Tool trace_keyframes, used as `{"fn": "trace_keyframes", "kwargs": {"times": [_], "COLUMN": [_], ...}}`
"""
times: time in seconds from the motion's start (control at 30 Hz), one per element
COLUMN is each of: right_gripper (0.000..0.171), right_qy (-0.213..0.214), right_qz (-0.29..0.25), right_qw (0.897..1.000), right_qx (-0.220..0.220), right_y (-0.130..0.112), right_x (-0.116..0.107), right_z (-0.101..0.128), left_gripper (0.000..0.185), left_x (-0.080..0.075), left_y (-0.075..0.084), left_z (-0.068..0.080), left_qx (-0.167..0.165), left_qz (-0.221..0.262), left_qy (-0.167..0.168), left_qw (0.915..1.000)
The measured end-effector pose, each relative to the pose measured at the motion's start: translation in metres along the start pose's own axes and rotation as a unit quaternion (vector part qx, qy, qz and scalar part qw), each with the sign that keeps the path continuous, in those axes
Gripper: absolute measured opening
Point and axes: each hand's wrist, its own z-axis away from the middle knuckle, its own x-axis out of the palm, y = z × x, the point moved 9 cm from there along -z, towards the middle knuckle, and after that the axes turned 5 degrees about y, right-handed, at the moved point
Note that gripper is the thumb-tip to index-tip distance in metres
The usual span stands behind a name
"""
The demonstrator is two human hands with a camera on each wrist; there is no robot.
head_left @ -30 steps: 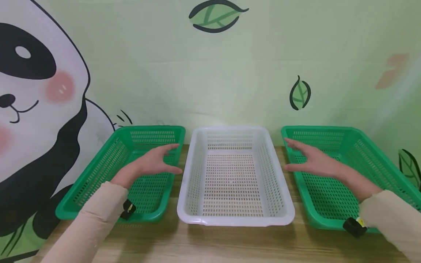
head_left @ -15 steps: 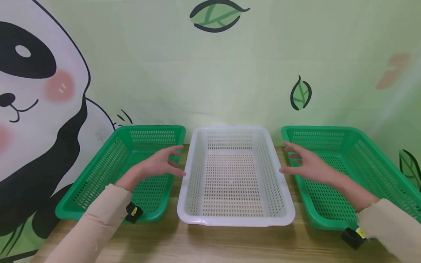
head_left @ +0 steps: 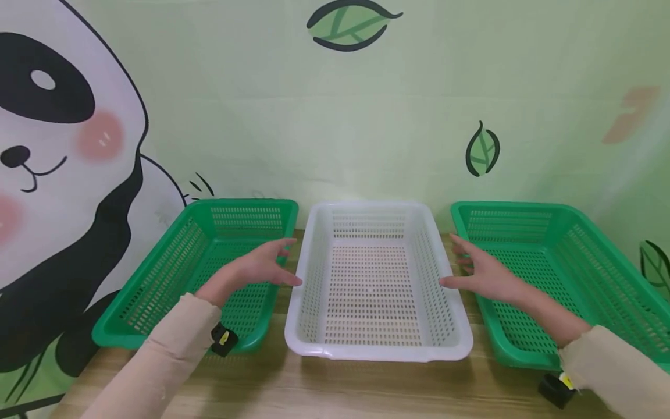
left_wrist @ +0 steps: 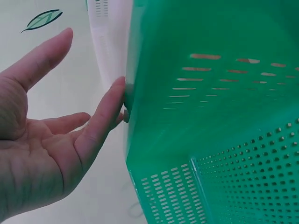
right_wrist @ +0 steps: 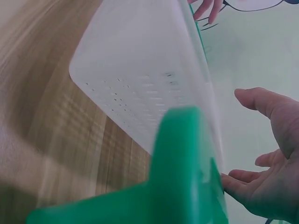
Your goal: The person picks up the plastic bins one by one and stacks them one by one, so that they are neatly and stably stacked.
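Observation:
A white slotted plastic basket (head_left: 377, 352) stands in the middle of the table. My left hand (head_left: 262, 266) hovers over the inner side of the left green basket (head_left: 117, 339), its thumb tip overlapping the white basket's left rim. On the other side, my right hand (head_left: 487, 274) has its thumb over the white basket's right rim and its fingers near the right green basket (head_left: 523, 358). Neither hand holds anything. In the left wrist view, the left hand's fingertips (left_wrist: 117, 86) lie close against a green rim; I cannot tell if they touch.
All three baskets stand side by side on a wood-grain table (head_left: 366, 390), with narrow gaps between them. Behind them hangs a pale green cloth (head_left: 377, 134) printed with a panda and leaves. A small black device (head_left: 224, 340) sits under each sleeve cuff.
Both hands have moved inward, towards the white basket, and slightly lower in the head view. The baskets stay in place; the head view has shifted a little.

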Motion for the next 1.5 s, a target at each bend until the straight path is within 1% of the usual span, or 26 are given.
{"fn": "trace_keyframes", "kwargs": {"times": [0.13, 0.33, 0.4, 0.5, 0.6, 0.67, 0.83, 1.1, 1.3, 1.5], "right_gripper": [0.095, 0.095, 0.091, 0.082, 0.074, 0.074, 0.074, 0.075, 0.075, 0.074], "right_qy": [-0.004, -0.016, -0.017, -0.026, -0.033, -0.037, -0.047, -0.055, -0.052, -0.047], "right_qz": [-0.013, -0.047, -0.058, -0.078, -0.081, -0.073, -0.059, -0.079, -0.085, -0.077], "right_qw": [1.000, 0.998, 0.998, 0.996, 0.996, 0.996, 0.996, 0.993, 0.991, 0.991], "right_qx": [0.008, 0.028, 0.030, 0.023, 0.025, 0.034, 0.056, 0.072, 0.085, 0.095], "right_y": [0.000, 0.002, 0.002, 0.002, 0.004, 0.005, 0.007, 0.011, 0.012, 0.012], "right_x": [0.006, 0.014, 0.016, 0.021, 0.024, 0.025, 0.025, 0.025, 0.023, 0.022], "right_z": [0.000, -0.002, -0.003, -0.005, -0.005, -0.004, -0.004, -0.006, -0.008, -0.008], "left_gripper": [0.088, 0.083, 0.081, 0.078, 0.075, 0.074, 0.080, 0.087, 0.088, 0.091], "left_x": [0.004, 0.014, 0.017, 0.021, 0.022, 0.022, 0.025, 0.025, 0.024, 0.023], "left_y": [-0.002, 0.000, -0.001, -0.003, -0.004, -0.004, -0.002, -0.001, -0.003, -0.002], "left_z": [-0.003, -0.005, -0.005, -0.004, -0.003, -0.003, -0.003, -0.003, -0.004, -0.003], "left_qx": [-0.023, -0.035, -0.040, -0.051, -0.057, -0.058, -0.057, -0.055, -0.059, -0.066], "left_qz": [0.010, 0.008, 0.004, 0.004, 0.001, -0.001, -0.001, -0.008, -0.007, -0.010], "left_qy": [-0.020, -0.058, -0.067, -0.075, -0.077, -0.080, -0.086, -0.087, -0.085, -0.077], "left_qw": [0.9995, 0.9977, 0.9970, 0.9958, 0.9954, 0.9951, 0.9947, 0.9947, 0.9946, 0.9948]}}
